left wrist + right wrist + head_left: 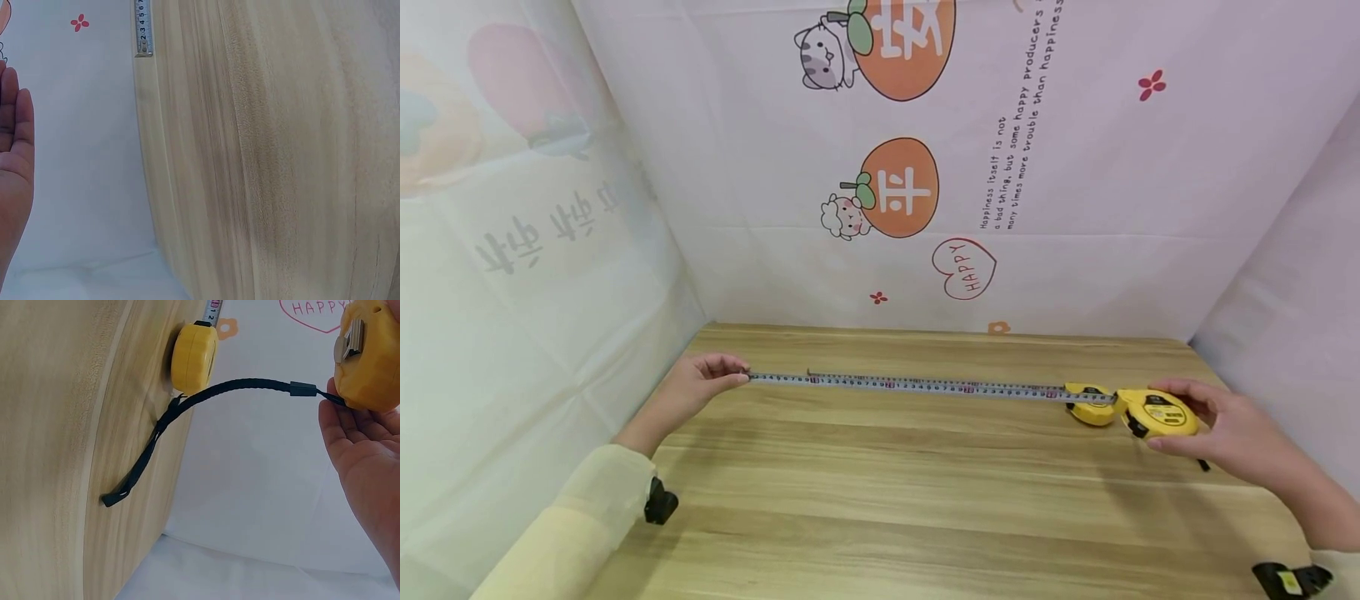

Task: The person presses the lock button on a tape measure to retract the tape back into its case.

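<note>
Clock positions are taken from the middle of the head view, with twelve toward the back wall. Nearest, between seven and eight o'clock, a black wrist unit (661, 500) sits at the end of a pale yellow sleeve (561, 521). The wood-grain worktop (880, 500) extends beyond it. Of the two hands, the right hand (1232, 425), toward four o'clock, grips the yellow case (1165, 415) of a tape measure between thumb and fingers, lifted off the worktop; a black strap (244, 382) trails from it. The left hand (696, 383), toward eight o'clock, pinches the free end of the drawn-out blade (925, 389). Principal risk, in judgement: a slip of that pinch could let the blade snap back into the case, since only fingertips restrain it; whether the lock is set cannot be told. Uneven lifting or tilting of the hands could also buckle the unsupported span, and the strap could snag. The blade's long axis runs nearly nine to three, dipping slightly toward three; the case mouth points to nine. Just behind, short of four o'clock, a second tape measure (1090, 412) rests on the worktop, its own blade (143, 28) almost parallel and pointing to nine. Farthest, a printed cloth (752, 275) forms the back wall.
</note>
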### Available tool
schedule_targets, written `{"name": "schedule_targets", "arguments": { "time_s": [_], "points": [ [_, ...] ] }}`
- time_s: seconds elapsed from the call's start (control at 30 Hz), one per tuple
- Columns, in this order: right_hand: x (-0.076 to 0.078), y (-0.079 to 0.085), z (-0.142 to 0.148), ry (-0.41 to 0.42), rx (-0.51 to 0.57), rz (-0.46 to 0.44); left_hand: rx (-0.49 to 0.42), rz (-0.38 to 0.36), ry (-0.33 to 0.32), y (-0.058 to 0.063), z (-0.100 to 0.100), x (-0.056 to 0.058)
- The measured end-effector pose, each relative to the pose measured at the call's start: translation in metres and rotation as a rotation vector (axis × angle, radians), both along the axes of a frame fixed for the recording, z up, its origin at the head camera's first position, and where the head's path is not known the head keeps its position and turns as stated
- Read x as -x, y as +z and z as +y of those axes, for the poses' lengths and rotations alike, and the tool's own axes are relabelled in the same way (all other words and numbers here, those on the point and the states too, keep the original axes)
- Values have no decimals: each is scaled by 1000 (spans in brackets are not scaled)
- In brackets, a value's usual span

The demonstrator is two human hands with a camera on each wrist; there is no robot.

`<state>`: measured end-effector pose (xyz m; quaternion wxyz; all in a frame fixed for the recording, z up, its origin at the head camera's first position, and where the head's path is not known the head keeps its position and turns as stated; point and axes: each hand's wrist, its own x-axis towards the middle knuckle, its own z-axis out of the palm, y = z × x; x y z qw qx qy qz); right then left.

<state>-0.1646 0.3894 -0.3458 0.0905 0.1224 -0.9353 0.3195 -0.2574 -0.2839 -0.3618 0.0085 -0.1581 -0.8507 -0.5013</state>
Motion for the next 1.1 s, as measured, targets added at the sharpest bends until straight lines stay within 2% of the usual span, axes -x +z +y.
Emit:
{"name": "schedule_targets", "arguments": {
  "time_s": [0.3, 0.7, 1.1],
  "points": [
    [1, -2, -3, 28, 36, -1, -21, 1, -2, -3, 0, 0],
    [3, -5, -7, 47, 64, -4, -65, -35, -6, -2, 4, -1],
    [3, -5, -10, 40, 36, 23, -58, -29, -8, -3, 5, 0]
  ]
}}
